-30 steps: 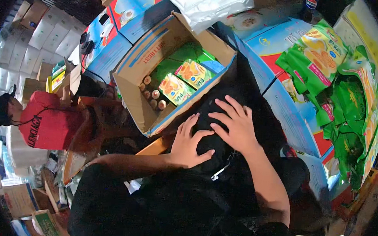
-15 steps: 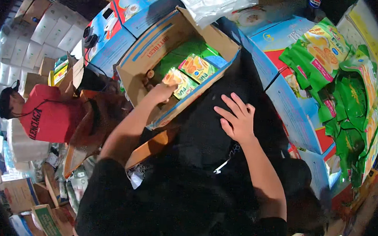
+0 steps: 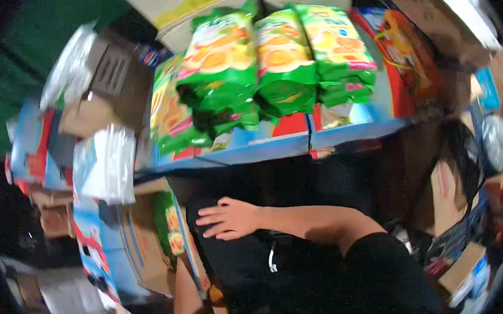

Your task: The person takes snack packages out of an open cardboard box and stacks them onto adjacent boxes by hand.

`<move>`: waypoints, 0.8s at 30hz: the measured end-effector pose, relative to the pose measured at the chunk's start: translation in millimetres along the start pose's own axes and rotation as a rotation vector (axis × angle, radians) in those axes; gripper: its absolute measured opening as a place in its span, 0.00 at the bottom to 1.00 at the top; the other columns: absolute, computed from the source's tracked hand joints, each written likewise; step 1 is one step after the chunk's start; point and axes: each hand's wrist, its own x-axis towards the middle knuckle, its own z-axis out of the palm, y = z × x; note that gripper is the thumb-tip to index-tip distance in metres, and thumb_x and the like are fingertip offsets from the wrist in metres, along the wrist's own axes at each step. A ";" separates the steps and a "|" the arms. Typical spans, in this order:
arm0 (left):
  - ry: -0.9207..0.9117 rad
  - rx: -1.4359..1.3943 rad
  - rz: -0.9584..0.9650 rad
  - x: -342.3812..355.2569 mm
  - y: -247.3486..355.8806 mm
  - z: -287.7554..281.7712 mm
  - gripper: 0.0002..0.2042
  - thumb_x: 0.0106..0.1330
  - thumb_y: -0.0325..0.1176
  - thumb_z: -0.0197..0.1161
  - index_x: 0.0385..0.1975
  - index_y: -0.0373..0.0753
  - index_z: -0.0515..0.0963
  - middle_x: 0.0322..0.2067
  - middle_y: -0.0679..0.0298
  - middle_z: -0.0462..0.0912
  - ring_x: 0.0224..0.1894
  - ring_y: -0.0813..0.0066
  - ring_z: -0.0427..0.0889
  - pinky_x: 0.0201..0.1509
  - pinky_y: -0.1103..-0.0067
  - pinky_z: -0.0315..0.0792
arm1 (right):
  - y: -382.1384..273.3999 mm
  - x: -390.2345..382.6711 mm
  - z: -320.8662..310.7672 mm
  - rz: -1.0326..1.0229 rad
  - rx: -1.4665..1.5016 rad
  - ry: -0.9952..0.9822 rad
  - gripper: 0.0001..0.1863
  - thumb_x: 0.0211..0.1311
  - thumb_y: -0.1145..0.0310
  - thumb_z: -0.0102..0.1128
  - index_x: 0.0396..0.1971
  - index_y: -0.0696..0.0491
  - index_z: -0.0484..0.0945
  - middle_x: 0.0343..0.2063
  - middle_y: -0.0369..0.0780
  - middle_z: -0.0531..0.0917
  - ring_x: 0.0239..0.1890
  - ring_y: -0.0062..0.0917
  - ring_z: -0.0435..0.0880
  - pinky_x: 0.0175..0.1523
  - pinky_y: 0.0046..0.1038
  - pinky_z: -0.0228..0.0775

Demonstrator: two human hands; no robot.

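Note:
My right hand [image 3: 229, 219] lies on the dark clothing over my lap, fingers spread, with nothing in it. At the lower left my left forearm [image 3: 186, 296] reaches up into an open cardboard box [image 3: 138, 248]; my left hand's fingers are hidden or blurred there. Inside this box lie green and yellow food packets [image 3: 173, 230], partly covered by its near wall. Beyond my right hand, large green packs [image 3: 220, 60] with orange and yellow pictures stand in a row on blue and red cartons [image 3: 263, 152].
A silvery-white plastic bundle [image 3: 106, 163] sits beyond the open box. Behind the green packs are white and yellow cartons [image 3: 186, 4]. An orange-red pack [image 3: 399, 44] is at the far right, with a clear plastic bag [image 3: 497, 141] and cardboard pieces [image 3: 446, 199] further right.
My view has swung to the right, so the open box now appears at lower left and the green packs at top centre. My right hand has lowered onto my lap.

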 end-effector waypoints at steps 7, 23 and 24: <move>0.245 -0.079 0.221 -37.0 12.9 -80.1 0.19 0.74 0.43 0.53 0.45 0.33 0.84 0.39 0.52 0.86 0.38 0.59 0.86 0.39 0.65 0.81 | -9.7 0.0 -5.1 -0.020 -0.042 0.001 0.17 0.72 0.56 0.57 0.57 0.40 0.81 0.69 0.40 0.72 0.73 0.36 0.65 0.64 0.46 0.61; 0.228 -0.098 0.929 -227.7 225.5 49.1 0.17 0.72 0.42 0.59 0.47 0.33 0.77 0.39 0.55 0.83 0.39 0.64 0.84 0.43 0.68 0.79 | -102.4 -11.5 -161.5 -0.033 0.151 0.377 0.51 0.59 0.40 0.67 0.77 0.45 0.56 0.74 0.63 0.53 0.71 0.62 0.62 0.70 0.53 0.64; 0.119 -0.073 0.973 -229.7 232.4 65.9 0.17 0.72 0.42 0.60 0.47 0.33 0.76 0.39 0.55 0.83 0.39 0.64 0.84 0.43 0.68 0.79 | -109.8 -31.0 -164.6 -0.018 0.082 0.453 0.49 0.60 0.41 0.66 0.77 0.45 0.56 0.73 0.63 0.54 0.72 0.63 0.61 0.70 0.53 0.64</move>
